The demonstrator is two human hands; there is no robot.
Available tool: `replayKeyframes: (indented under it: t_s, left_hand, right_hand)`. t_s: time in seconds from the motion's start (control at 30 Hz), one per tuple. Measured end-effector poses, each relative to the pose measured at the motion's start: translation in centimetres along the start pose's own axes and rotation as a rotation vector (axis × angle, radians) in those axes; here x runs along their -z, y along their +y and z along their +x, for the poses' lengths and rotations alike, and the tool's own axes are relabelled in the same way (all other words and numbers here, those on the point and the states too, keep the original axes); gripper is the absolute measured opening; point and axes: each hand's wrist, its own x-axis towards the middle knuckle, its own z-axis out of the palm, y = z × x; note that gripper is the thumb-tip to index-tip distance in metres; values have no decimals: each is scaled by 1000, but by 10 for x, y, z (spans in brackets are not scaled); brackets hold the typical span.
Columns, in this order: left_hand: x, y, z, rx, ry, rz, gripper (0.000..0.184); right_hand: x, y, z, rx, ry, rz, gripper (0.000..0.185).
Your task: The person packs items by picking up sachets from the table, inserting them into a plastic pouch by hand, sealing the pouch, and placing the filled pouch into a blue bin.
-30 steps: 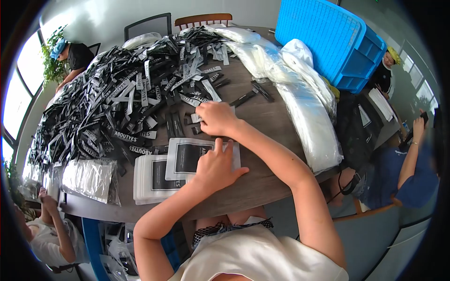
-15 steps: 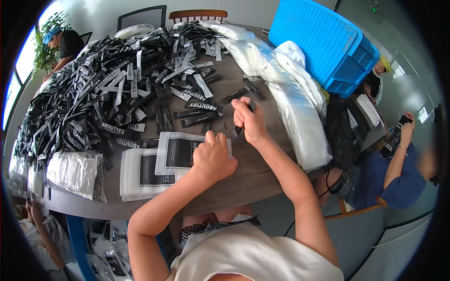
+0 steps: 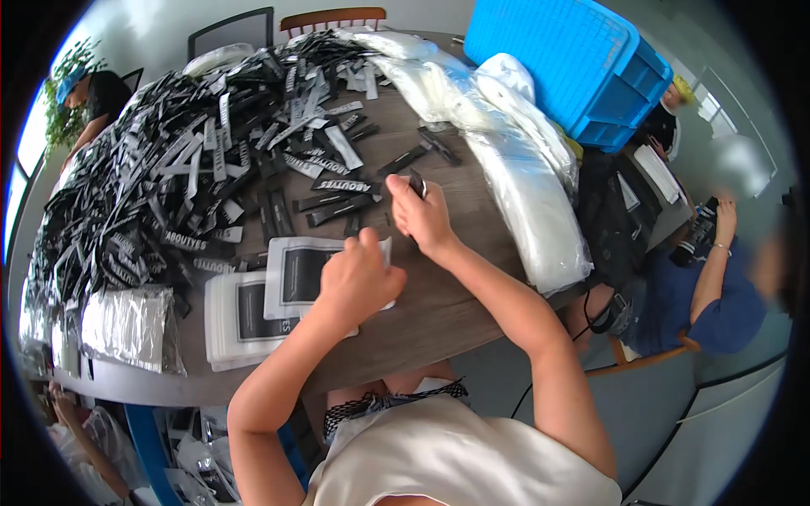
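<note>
My left hand is closed over a white pouch with a black printed panel, and it covers much of the pouch's right half. This pouch overlaps a stack of similar white pouches on the table. To the right and a little farther away, my right hand is curled around a black stick packet, whose end sticks out above the fingers. Loose black stick packets lettered ABOUTYES lie just beyond both hands.
A large heap of stick packets covers the table's left and back. Clear plastic bags run along the right, beside a blue crate. A wrapped silvery bundle sits front left. Other people work around the table, one in a blue shirt.
The view has shifted slightly. The stick packet that pointed down below my right hand now shows mainly above its fingers. My left hand stays on the pouch.
</note>
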Motion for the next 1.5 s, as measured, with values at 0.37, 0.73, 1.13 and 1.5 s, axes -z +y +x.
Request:
replayKeyframes:
  t_s: [0.37, 0.73, 1.13, 1.5]
  left_hand:
    - [-3, -12, -5, -38, 62, -159, 26]
    - [-5, -15, -3, -27, 54, -209, 25]
    - [-2, -23, 1, 122, -79, -461, 21]
    - [-3, -23, 5, 153, -140, -589, 20]
  right_hand:
    - [-97, -130, -114, 615, -700, 728, 39]
    - [-103, -143, -114, 717, -632, 814, 38]
    - [-119, -128, -102, 757, -645, 739, 41]
    - [-93, -127, -101, 561, -667, 338, 43]
